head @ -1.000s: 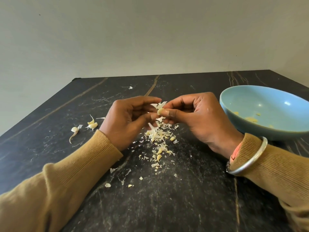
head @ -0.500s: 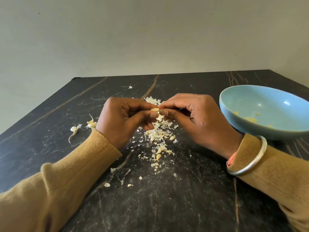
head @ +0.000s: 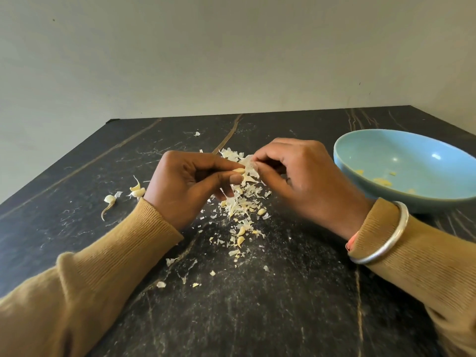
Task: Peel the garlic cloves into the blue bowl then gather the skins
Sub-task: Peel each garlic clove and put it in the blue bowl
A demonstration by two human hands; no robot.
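My left hand (head: 192, 185) pinches a small pale garlic clove (head: 238, 170) between thumb and forefinger above the dark table. My right hand (head: 298, 180) pinches a thin white skin (head: 249, 164) that hangs off the clove's right end. Under both hands lies a loose heap of garlic skins (head: 242, 210). The blue bowl (head: 401, 150) stands to the right of my right hand, with a few yellowish peeled pieces (head: 382, 182) inside.
Three unpeeled cloves (head: 136, 191) lie on the table left of my left wrist, one (head: 109, 200) with a long tail. Scattered skin flakes (head: 170, 261) reach toward the near edge. A wall stands behind the table's far edge.
My hands have drawn slightly apart. The right hand has pulled a strip of skin off the clove, which now shows at my left fingertips.
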